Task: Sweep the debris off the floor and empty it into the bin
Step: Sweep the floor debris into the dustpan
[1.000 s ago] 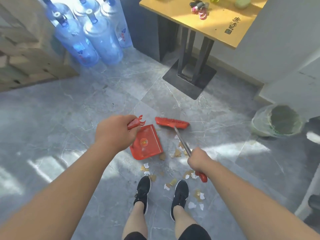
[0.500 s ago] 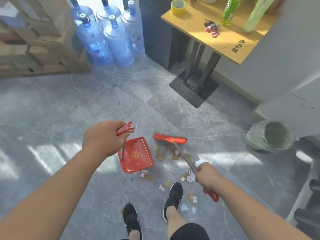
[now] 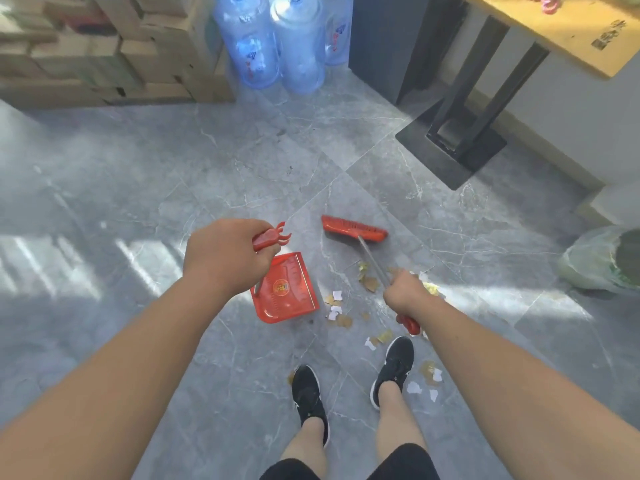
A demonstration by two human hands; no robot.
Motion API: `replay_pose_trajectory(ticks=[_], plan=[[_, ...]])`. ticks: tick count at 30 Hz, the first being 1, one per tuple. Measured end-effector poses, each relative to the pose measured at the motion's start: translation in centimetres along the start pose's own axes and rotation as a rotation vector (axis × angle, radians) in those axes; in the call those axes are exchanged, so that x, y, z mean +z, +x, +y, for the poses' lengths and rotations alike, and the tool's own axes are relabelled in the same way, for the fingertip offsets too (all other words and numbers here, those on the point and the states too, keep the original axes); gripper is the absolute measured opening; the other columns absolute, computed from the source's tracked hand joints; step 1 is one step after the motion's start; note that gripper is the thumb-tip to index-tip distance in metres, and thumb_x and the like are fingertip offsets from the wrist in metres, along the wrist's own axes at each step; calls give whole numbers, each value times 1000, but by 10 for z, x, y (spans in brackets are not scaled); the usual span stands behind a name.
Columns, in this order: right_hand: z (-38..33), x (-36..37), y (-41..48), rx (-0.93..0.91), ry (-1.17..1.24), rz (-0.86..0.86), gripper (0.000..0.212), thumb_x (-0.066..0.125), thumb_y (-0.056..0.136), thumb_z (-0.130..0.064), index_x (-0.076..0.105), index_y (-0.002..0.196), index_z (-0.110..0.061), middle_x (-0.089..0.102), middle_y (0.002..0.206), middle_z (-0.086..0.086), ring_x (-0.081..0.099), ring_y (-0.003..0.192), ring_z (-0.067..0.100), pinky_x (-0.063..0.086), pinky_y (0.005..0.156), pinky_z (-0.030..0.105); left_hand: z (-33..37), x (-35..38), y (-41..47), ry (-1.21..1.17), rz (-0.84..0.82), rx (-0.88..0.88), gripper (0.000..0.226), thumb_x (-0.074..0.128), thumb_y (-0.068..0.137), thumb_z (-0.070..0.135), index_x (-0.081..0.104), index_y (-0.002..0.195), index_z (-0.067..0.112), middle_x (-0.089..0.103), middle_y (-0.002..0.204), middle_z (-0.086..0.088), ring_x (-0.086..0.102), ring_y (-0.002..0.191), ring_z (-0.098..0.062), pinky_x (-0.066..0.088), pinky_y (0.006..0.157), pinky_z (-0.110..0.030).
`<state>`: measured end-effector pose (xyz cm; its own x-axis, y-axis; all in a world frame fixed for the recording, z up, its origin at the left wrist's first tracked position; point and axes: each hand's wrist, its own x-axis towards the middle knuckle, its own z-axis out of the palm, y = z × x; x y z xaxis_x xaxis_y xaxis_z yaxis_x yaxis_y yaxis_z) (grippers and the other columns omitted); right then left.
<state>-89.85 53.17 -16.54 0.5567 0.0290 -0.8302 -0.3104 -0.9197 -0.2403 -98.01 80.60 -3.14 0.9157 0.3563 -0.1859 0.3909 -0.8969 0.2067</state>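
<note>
My left hand [image 3: 225,256] grips the red top of the handle of a red dustpan [image 3: 289,292], which rests on the grey floor in front of my feet. In my right hand [image 3: 405,291] is the metal shaft of a red broom [image 3: 353,228]; its head lies on the floor beyond the debris. Scraps of white and brown paper debris [image 3: 341,311] are scattered to the right of the dustpan and around my right shoe. At the right edge stands the bin [image 3: 599,261], lined with a pale green bag.
Large blue water bottles [image 3: 277,46] and stacked cardboard boxes [image 3: 104,53] stand at the back. A table with a black pedestal base [image 3: 453,147] is at the back right, next to a dark cabinet [image 3: 391,43]. My black shoes [image 3: 308,393] stand on the floor near the scraps.
The view has swung left, so the bin now sits at the right edge. The dustpan and broom head have shifted on the floor, and my feet have stepped.
</note>
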Motion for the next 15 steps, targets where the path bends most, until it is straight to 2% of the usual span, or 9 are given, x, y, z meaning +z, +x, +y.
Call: replay_pose_trajectory(ticks=[3,5,7,9,12,15], plan=[[17,41,-28,-15,-143,18,5,48,93,-5,50,97,-3,53,72,10,53,52,20,35,40,25,-23,2,-19,-14,-9,-13,16,63,87,45,73,95,36,69,83,11,64,85,-20,42,65,-29],[35,63,-46,13,-183,-8,6,49,90,-5,54,94,-3,53,70,9,54,54,23,39,42,26,-35,3,-33,-22,-19,-12,16,63,87,46,73,96,37,70,85,11,65,87,-21,42,66,-29],[52,77,-64,31,-199,-33,8,50,88,-4,56,93,-4,53,71,9,56,59,26,47,48,30,-44,1,-45,-19,-30,-11,16,62,88,47,72,95,37,68,82,12,61,81,-19,41,65,-29],[65,82,-83,40,-182,-50,9,48,88,-3,56,90,-6,56,73,10,56,57,25,46,48,28,-51,-2,-54,-15,-31,-2,16,62,88,46,72,92,33,66,77,13,55,74,-16,38,62,-28],[78,80,-107,28,-159,-39,12,44,89,-1,51,81,-8,56,72,12,56,53,26,47,47,29,-55,-7,-65,-31,-37,19,16,63,87,45,72,90,33,67,76,10,56,73,-16,40,60,-29],[80,74,-126,-5,-192,6,11,43,92,-4,52,85,-7,55,72,11,57,55,26,45,46,28,-52,-10,-80,-27,-35,52,16,63,87,47,72,90,33,65,74,10,55,73,-17,41,63,-29]])
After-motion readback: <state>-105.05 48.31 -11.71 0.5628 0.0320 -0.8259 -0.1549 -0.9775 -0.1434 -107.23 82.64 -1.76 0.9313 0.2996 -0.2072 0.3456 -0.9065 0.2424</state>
